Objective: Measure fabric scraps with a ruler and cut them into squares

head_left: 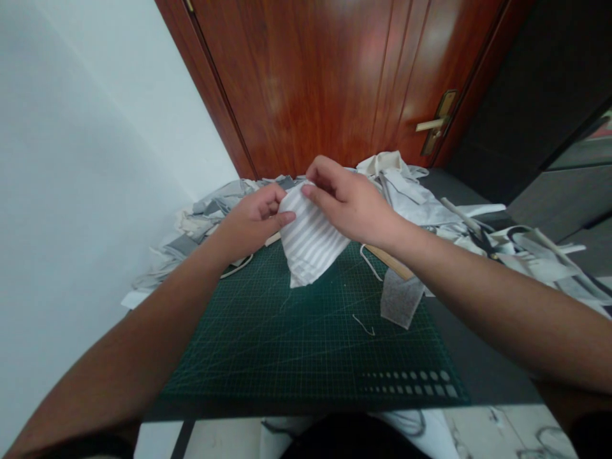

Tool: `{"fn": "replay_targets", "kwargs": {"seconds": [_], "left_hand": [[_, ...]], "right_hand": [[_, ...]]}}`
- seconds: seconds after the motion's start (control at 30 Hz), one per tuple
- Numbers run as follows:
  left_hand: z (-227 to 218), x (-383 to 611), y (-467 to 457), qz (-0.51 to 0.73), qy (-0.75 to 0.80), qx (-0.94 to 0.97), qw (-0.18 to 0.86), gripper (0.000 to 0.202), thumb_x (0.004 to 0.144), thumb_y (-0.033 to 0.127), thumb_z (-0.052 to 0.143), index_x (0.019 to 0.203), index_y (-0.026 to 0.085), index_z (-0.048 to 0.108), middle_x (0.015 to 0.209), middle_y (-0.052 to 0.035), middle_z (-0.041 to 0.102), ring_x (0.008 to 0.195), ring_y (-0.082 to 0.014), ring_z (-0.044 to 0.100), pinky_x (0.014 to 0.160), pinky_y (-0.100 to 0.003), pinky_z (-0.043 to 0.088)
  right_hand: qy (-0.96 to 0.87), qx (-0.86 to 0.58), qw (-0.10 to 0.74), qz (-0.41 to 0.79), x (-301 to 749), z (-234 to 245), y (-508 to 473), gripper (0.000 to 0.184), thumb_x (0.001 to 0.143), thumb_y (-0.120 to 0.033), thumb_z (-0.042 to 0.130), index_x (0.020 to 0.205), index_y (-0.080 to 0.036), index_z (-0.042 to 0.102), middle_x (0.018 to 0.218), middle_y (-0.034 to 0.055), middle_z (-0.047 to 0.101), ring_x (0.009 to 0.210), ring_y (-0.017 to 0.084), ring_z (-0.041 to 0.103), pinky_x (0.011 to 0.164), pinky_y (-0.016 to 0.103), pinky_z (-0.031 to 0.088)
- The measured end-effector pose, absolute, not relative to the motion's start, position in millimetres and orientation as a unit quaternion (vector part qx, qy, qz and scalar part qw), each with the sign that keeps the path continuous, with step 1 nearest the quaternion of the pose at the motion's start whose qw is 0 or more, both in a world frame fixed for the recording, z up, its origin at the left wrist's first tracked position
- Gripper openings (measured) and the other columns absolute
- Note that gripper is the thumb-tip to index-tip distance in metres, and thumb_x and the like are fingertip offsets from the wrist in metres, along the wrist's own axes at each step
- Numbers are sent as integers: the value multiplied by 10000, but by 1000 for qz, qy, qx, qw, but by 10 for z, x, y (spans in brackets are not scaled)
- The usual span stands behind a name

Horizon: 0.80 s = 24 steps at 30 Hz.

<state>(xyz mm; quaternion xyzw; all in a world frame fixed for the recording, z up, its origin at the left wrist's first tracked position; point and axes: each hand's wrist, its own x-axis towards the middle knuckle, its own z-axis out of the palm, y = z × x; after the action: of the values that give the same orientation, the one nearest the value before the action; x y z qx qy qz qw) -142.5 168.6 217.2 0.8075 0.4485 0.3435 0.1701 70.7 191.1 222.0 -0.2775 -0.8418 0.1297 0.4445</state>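
A piece of grey-and-white striped fabric (313, 245) hangs from both hands above a green cutting mat (268, 344). My left hand (255, 220) pinches its upper left edge between thumb and fingers. At the top edge, my right hand (351, 201) grips the cloth, its thumb on the near side. The fabric's lower end tapers downward and hangs free over the mat. Below my right forearm lies a grey felt-like piece (401, 299), beside a wooden strip (389, 261) partly hidden by the arm. A short white cord (363, 325) rests on the mat.
Heaps of grey and white fabric (215, 201) line the table's back left. More cloth (411, 191) piles up at the back right, with dark-handled scissors (488, 245) among the scraps. A wooden door (306, 83) stands behind the table, and a white wall (105, 127) rises at left.
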Motion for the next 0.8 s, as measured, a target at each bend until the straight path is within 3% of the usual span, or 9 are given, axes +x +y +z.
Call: {"fn": "replay_targets", "kwargs": {"seconds": [0.1, 0.2, 0.4, 0.5, 0.7, 0.8], "left_hand": [[2078, -1500, 1680, 262, 471, 796, 275, 241, 768, 381, 772, 914, 205, 695, 804, -16, 705, 782, -204, 679, 697, -322, 563], [2050, -1597, 1688, 213, 517, 770, 307, 269, 652, 371, 860, 842, 212, 753, 824, -26, 751, 772, -228, 702, 678, -331, 573], [2231, -1659, 1670, 445, 492, 641, 387, 347, 609, 268, 865, 893, 199, 678, 796, 3, 718, 685, -171, 682, 638, -296, 561], [2335, -1599, 1608, 507, 468, 615, 381, 460, 572, 208, 884, 904, 199, 566, 724, 47, 665, 604, -134, 633, 576, -256, 527], [2436, -1549, 1461, 533, 427, 662, 310, 514, 702, 161, 800, 1141, 176, 532, 888, 32, 680, 746, -120, 645, 688, -266, 552], [2509, -1465, 1390, 451, 446, 722, 275, 627, 719, 206, 827, 1272, 188, 533, 939, -12, 733, 784, -173, 689, 679, -287, 554]], "right_hand": [[-833, -283, 464, 103, 721, 2316, 1922, 77, 1012, -261, 495, 1027, -227, 562, 855, -3, 621, 780, 165, 594, 761, 296, 443], [-825, -288, 482, 66, 784, 2363, 1943, 102, 1031, -309, 483, 1056, -233, 547, 879, 3, 617, 802, 165, 612, 789, 298, 462], [-788, -304, 534, 39, 953, 2279, 2085, 171, 1063, -404, 427, 1071, -255, 511, 899, 13, 596, 858, 182, 621, 825, 324, 491], [-754, -295, 585, 47, 971, 2253, 2134, 131, 1052, -364, 446, 1001, -249, 483, 916, 3, 566, 883, 176, 607, 870, 335, 491], [-721, -318, 594, 159, 1059, 2362, 2023, 125, 950, -273, 577, 910, -238, 465, 944, 21, 601, 950, 175, 621, 849, 304, 506], [-778, -245, 539, 210, 1053, 2482, 1921, 412, 797, -258, 774, 1110, -241, 506, 1182, 54, 625, 1126, 199, 616, 864, 284, 513]]}}
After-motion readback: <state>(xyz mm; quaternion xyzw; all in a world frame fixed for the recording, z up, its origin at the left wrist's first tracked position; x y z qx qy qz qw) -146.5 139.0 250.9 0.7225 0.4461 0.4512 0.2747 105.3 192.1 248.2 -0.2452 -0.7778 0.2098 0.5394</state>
